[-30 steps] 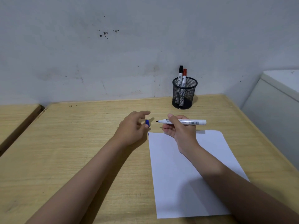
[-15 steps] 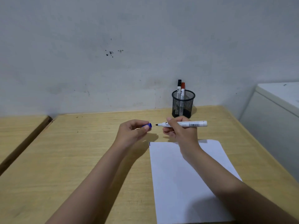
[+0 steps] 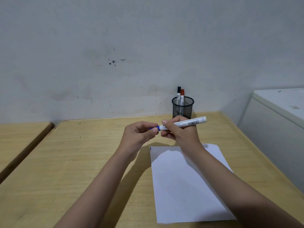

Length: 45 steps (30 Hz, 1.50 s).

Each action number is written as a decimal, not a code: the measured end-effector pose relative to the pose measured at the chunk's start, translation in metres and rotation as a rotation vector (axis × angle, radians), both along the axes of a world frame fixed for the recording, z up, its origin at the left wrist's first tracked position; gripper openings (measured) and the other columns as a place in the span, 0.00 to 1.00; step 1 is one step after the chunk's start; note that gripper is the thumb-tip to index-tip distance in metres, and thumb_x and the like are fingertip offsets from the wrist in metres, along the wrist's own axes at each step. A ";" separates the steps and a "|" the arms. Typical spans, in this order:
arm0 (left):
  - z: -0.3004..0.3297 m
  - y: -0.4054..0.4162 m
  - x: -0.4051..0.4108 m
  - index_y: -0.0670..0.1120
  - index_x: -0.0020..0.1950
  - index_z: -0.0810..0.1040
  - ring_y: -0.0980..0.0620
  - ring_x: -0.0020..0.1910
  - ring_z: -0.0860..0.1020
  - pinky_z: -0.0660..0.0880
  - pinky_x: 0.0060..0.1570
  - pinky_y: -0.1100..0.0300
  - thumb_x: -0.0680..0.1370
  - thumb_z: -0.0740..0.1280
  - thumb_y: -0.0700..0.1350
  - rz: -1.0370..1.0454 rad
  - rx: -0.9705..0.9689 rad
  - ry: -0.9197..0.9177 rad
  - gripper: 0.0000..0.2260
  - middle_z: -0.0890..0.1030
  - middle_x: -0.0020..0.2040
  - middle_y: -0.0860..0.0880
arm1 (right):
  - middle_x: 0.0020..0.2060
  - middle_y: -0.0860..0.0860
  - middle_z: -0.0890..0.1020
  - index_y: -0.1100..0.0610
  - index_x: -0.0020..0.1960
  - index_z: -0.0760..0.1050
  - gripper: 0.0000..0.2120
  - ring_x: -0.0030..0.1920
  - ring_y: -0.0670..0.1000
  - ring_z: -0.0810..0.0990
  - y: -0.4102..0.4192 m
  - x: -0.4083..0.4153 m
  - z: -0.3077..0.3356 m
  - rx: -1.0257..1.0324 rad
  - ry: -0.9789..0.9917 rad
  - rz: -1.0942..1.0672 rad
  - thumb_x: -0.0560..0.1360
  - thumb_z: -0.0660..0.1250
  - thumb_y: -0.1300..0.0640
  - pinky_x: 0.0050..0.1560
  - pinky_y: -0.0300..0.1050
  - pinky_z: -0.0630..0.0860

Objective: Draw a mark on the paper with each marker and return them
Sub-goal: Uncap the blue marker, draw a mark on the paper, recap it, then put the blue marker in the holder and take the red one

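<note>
My right hand (image 3: 180, 131) grips the white barrel of a blue marker (image 3: 187, 123), held level above the table. My left hand (image 3: 139, 134) pinches the blue cap (image 3: 155, 128), which sits on the marker's tip. A white sheet of paper (image 3: 184, 181) lies below my right forearm, with a short dark mark (image 3: 150, 148) at its top left corner. A black mesh pen cup (image 3: 183, 108) stands at the back against the wall. It holds a black-capped marker (image 3: 178, 93) and a red-capped marker (image 3: 182, 96).
The wooden table (image 3: 82, 162) runs to a grey wall. A second wooden table (image 3: 18, 137) adjoins on the left across a gap. A white cabinet (image 3: 278, 122) stands at the right edge of the table.
My left hand picked the blue cap up from the table and brought it to the marker's tip. The cap is now on the tip. Both hands rose above the paper.
</note>
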<state>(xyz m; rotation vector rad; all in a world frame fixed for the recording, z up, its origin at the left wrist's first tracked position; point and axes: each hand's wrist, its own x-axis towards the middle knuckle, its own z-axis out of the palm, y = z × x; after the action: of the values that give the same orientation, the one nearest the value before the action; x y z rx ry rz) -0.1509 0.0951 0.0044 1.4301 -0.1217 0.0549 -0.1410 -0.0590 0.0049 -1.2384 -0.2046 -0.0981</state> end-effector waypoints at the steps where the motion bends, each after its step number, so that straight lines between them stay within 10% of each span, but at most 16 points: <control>1: 0.001 -0.001 -0.001 0.42 0.42 0.83 0.53 0.37 0.81 0.79 0.47 0.61 0.70 0.71 0.33 0.017 0.003 -0.026 0.06 0.85 0.34 0.50 | 0.28 0.54 0.82 0.62 0.35 0.73 0.08 0.28 0.50 0.81 0.000 0.000 0.001 0.011 -0.005 0.012 0.71 0.70 0.65 0.38 0.45 0.82; 11: 0.021 -0.006 0.004 0.42 0.41 0.83 0.57 0.37 0.80 0.76 0.41 0.67 0.69 0.72 0.33 0.186 -0.002 -0.145 0.06 0.84 0.36 0.50 | 0.29 0.52 0.78 0.60 0.39 0.76 0.15 0.29 0.47 0.79 0.006 0.004 0.007 0.152 0.145 0.082 0.61 0.75 0.52 0.38 0.42 0.80; 14: 0.026 -0.003 0.012 0.43 0.42 0.83 0.60 0.32 0.78 0.73 0.34 0.70 0.69 0.73 0.35 0.295 0.076 -0.159 0.04 0.82 0.36 0.48 | 0.29 0.55 0.77 0.61 0.38 0.75 0.16 0.26 0.47 0.76 -0.002 0.008 0.003 -0.133 0.120 -0.148 0.64 0.77 0.52 0.32 0.40 0.77; 21: 0.039 -0.014 0.028 0.44 0.42 0.82 0.51 0.38 0.80 0.77 0.42 0.62 0.68 0.75 0.36 0.246 0.239 -0.200 0.07 0.84 0.39 0.44 | 0.41 0.50 0.81 0.56 0.43 0.78 0.11 0.43 0.51 0.78 -0.030 0.033 0.014 -0.847 -0.619 -0.345 0.64 0.76 0.57 0.45 0.42 0.74; 28: 0.052 -0.036 0.065 0.44 0.48 0.82 0.52 0.40 0.81 0.77 0.42 0.65 0.69 0.75 0.44 0.244 0.195 -0.205 0.10 0.84 0.40 0.44 | 0.38 0.51 0.82 0.52 0.55 0.75 0.16 0.35 0.47 0.81 -0.059 0.060 0.041 -0.735 -0.583 -0.366 0.69 0.73 0.60 0.42 0.42 0.80; 34: 0.025 -0.061 0.121 0.46 0.54 0.80 0.52 0.46 0.79 0.74 0.44 0.59 0.70 0.71 0.55 0.299 0.557 -0.156 0.17 0.82 0.53 0.51 | 0.34 0.53 0.81 0.49 0.56 0.73 0.19 0.30 0.46 0.79 -0.092 0.123 0.085 -0.532 -0.482 -0.597 0.69 0.71 0.62 0.36 0.35 0.76; 45: -0.005 -0.085 0.155 0.47 0.60 0.77 0.46 0.53 0.79 0.76 0.51 0.52 0.71 0.69 0.58 0.272 0.803 -0.182 0.22 0.79 0.59 0.49 | 0.33 0.59 0.82 0.58 0.50 0.70 0.14 0.35 0.58 0.81 -0.089 0.190 0.033 -0.956 -0.179 -0.495 0.67 0.70 0.61 0.36 0.50 0.78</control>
<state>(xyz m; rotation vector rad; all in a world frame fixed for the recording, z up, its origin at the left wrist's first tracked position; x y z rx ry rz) 0.0039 0.0100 -0.0011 2.2372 -0.1005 0.3964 0.0487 -0.1478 0.0377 -2.2203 -0.0886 -0.5934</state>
